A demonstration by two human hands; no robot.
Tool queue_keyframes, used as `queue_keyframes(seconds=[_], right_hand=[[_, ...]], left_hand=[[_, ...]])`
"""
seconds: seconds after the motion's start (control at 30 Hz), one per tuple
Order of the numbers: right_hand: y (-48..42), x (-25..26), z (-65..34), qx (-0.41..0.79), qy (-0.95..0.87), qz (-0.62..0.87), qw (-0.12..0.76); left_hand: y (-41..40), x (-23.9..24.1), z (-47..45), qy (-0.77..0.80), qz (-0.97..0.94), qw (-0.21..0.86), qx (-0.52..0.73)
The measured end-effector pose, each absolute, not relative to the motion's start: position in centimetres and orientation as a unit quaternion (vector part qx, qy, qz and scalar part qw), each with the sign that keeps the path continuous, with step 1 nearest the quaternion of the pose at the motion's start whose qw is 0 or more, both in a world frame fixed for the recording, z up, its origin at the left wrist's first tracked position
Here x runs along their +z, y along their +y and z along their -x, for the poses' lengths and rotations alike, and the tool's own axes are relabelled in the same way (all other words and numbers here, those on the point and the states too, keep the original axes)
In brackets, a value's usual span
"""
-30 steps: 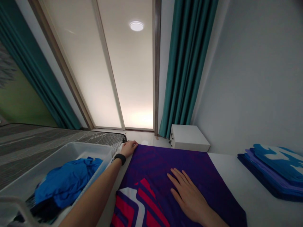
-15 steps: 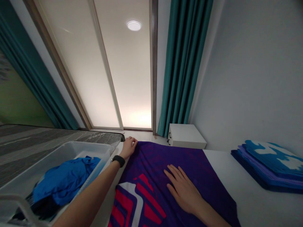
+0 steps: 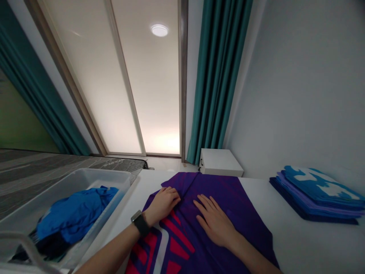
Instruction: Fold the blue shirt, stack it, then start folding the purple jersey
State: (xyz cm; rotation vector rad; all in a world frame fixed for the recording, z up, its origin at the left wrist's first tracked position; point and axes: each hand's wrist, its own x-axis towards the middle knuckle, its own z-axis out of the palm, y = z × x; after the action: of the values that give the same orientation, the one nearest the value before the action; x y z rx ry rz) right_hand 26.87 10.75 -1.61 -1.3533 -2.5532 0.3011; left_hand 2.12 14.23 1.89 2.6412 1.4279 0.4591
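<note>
A purple garment (image 3: 225, 190) with a red and white print lies spread on the white table; its exact kind is not clear. My left hand (image 3: 165, 203), wearing a dark watch (image 3: 139, 222), is on the garment's left part. Its fingers are curled down and closed on the fabric, and a crease runs from there towards the far edge. Just beside it, my right hand (image 3: 215, 220) lies flat on the middle of the garment, fingers stretched out.
Left of the table stands a translucent plastic bin (image 3: 116, 175) with blue and dark clothes (image 3: 76, 215). A stack of folded blue and purple cloths (image 3: 316, 194) sits on the table's right (image 3: 302, 243). Beyond are a white cabinet (image 3: 219, 160), green curtains (image 3: 216, 83) and sliding doors (image 3: 151, 95).
My left hand has moved right and nearer from the garment's far left corner, drawing the fabric inward and creasing it. My right hand stays flat in nearly the same spot.
</note>
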Motion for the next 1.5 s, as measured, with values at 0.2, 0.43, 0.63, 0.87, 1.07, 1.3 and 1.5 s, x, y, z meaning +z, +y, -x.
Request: queue_keyframes(seconds=[0.2, 0.43, 0.63, 0.87, 1.07, 1.3, 1.5], right_hand=[[10.8, -1.5, -26.9, 0.101, -0.875, 0.46, 0.115], [10.7, -1.4, -26.9, 0.101, -0.874, 0.461, 0.115], [11.2, -0.7, -27.5, 0.127, -0.863, 0.469, 0.142], [15.7, -2.3, -32.6, 0.113, -0.821, 0.502, 0.247], [21.5, -4.2, -39.5, 0.042, -0.762, 0.583, 0.278], [25.3, -4.6, -43.5, 0.017, -0.7, 0.677, 0.226], [26.5, -5.1, -43.5, 0.013, -0.678, 0.711, 0.184]], left_hand=[[15.4, 0.8, -0.7, 0.402, -0.882, 0.157, 0.191], [15.2, -0.7, -0.4, 0.406, -0.878, 0.134, 0.217], [15.0, -0.3, -0.6, 0.406, -0.88, 0.13, 0.21], [15.6, -1.0, -0.4, 0.403, -0.884, 0.129, 0.2], [15.9, -1.5, -0.3, 0.406, -0.885, 0.124, 0.192], [16.2, -1.5, -0.3, 0.402, -0.889, 0.122, 0.184], [16.3, -1.7, -0.2, 0.399, -0.889, 0.13, 0.184]])
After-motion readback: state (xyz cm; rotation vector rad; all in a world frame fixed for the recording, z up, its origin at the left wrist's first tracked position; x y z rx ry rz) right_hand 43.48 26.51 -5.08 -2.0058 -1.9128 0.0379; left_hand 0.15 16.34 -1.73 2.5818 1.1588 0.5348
